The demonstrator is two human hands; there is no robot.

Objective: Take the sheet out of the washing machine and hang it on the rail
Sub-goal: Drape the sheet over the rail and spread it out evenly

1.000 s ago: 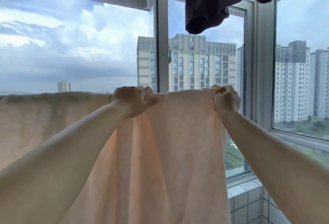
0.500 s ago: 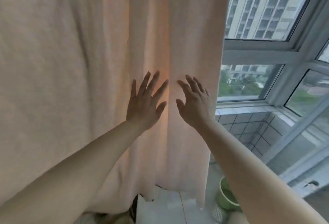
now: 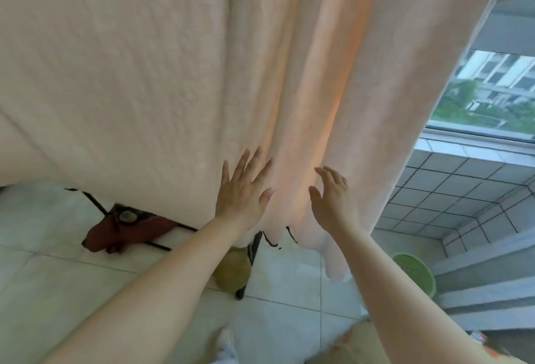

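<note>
Head view, the only one here: the sheet (image 3: 162,68) is hanging down in long peach folds and fills most of the frame, so it's pretty clearly out of the washing machine already. The rail itself isn't in shot, it must be somewhere above the top edge. The sheet's bottom hem is seen just above the tiled floor (image 3: 58,285), not touching it as far as can be told.

The left hand (image 3: 241,193) is laid flat on the cloth near the hem, fingers straight and spread, nothing gripped. The right hand (image 3: 333,201) is held just beside it, fingers loosely bent, at a lit fold of the sheet; whether it's actually touching the fabric can't be told. No grip is closed on anything on either side.

So the step in hand looks like the finishing bit: the hung sheet being smoothed and evened out low down. Next move probably calls for the bunched folds on the right side to be spread flat, with a light touch so the cloth isn't dragged off the rail.

Behind the hem, a black metal stand (image 3: 249,248) with a reddish-brown cloth (image 3: 121,233) over it can be seen, plus a green basin (image 3: 417,274) by the tiled wall at the right edge of the floor.
</note>
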